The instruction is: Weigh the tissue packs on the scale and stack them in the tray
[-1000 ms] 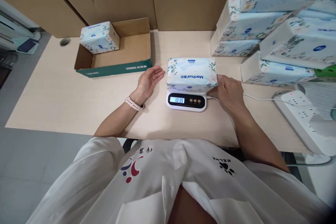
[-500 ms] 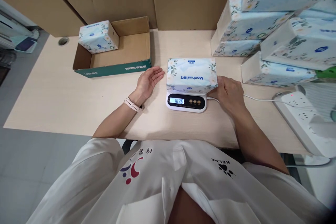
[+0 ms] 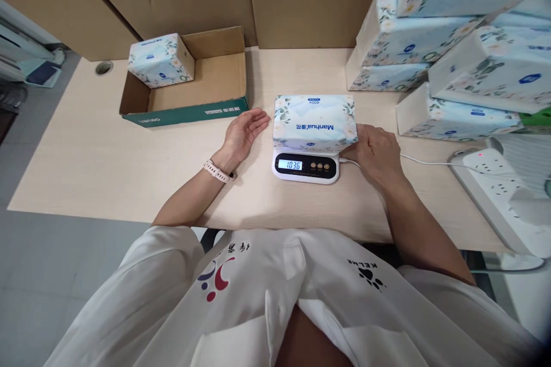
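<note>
- Carton (image 3: pixel 185 117): holds one stored pack (image 3: pixel 161 60) at its left end; walls presumably contain it.
- Left hand (image 3: pixel 245 133): empty, fingers extended, beside the scale (image 3: pixel 275 175), apparently to avoid loading it.
- Tissue pack (image 3: pixel 314 119): on the scale; display (image 3: pixel 290 165) faces the near edge, presumably for reading.
- Right hand (image 3: pixel 379 152): at the tissue pack's right end; fingers partly hidden, grip indeterminable.
- Surroundings: grey floor (image 3: pixel 43 264) left; pale tabletop (image 3: pixel 86 149); power strip (image 3: pixel 493 175) right.

The pack (image 3: pixel 314 120) is coloured pale blue and white, printed with flowers, leaves and blue lettering. The scale (image 3: pixel 305 179) is cased in white, its panel (image 3: pixel 306 166) in black. The box (image 3: pixel 181 117) is coloured green outside, brown inside; the strap (image 3: pixel 218 171), pale pink.
</note>
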The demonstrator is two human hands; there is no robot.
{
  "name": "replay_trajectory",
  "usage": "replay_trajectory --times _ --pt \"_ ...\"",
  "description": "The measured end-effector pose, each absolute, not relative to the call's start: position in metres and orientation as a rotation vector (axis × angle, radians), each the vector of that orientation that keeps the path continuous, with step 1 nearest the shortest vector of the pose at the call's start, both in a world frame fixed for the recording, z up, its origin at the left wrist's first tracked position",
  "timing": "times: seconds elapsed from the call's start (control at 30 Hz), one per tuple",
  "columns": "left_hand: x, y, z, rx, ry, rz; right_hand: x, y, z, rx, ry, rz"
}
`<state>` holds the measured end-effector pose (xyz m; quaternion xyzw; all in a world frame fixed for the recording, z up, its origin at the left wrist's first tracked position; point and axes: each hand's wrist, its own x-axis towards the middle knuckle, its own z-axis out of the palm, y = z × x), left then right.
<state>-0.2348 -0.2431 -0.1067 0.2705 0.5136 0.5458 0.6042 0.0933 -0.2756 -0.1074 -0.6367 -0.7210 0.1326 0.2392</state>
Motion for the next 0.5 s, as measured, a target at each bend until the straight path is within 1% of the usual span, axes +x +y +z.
replay_trajectory --times 0.3,0.5 --pt "-0.2381 -0.2416 -0.1113 0.593 1.106 1.299 0.0970 -0.2733 -0.1134 -1.726 -2.023 0.257" --pt "-0.2391 -0.2399 -0.1139 0.594 1.097 1.298 0.0977 -0.2731 -0.1143 -1.715 -2.046 0.243"
